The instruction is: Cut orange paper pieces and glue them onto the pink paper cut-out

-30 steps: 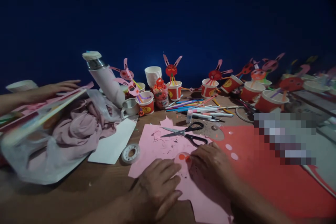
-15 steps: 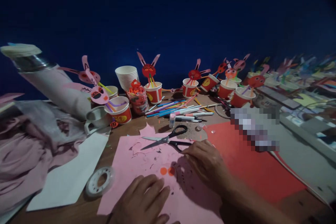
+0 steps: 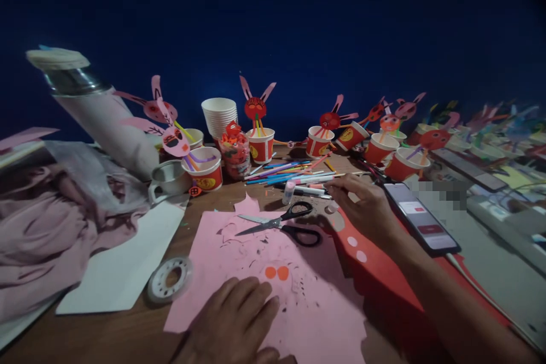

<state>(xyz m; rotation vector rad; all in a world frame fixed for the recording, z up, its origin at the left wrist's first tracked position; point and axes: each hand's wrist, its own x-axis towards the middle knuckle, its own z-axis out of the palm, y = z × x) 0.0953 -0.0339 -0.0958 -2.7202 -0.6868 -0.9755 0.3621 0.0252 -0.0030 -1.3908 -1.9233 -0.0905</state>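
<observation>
My left hand (image 3: 239,318) lies flat on a pink paper sheet (image 3: 324,307), fingers stretched out and holding nothing. Just beyond its fingertips sit two orange paper circles (image 3: 276,273). My right hand (image 3: 362,205) reaches over the red paper (image 3: 375,273) to the pens, its fingertips closed over the end of a white marker (image 3: 319,178); the grip is partly hidden. Black-handled scissors (image 3: 279,222) rest with blades apart on the pink sheet. Two pale pink circles (image 3: 356,249) lie on the red paper below my right hand. A small capped bottle (image 3: 288,192) stands beyond the scissors.
A tape roll (image 3: 170,278), white paper (image 3: 123,267), cloth and a leaning thermos (image 3: 102,119) are at left. Red paper cups (image 3: 261,148) with rabbit figures line the back, beside stacked cups (image 3: 219,119). A phone (image 3: 420,219) with a cable lies at right.
My right hand has moved from the scissors' handle up and right to the pens. The pale pink circles and the phone now show. My left hand stays on the pink sheet; the view has shifted slightly.
</observation>
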